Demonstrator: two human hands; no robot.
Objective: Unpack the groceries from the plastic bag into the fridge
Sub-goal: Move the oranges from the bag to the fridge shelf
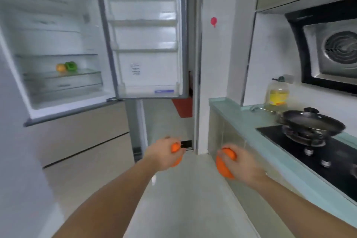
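Orange fruit is held in both hands: one orange is gripped by the curled fingers of the left hand, and a second orange is gripped by the right hand. Both are carried low, below and to the right of the fridge, whose upper door is swung open. Two items are seen on a glass shelf inside the fridge: a yellow-orange fruit and a green pepper, touching. To the right of the fridge, past a white wall, a counter is fitted with a hob; one black wok and one oil bottle are set there. No obstruction is visible between the oranges and the fridge opening.
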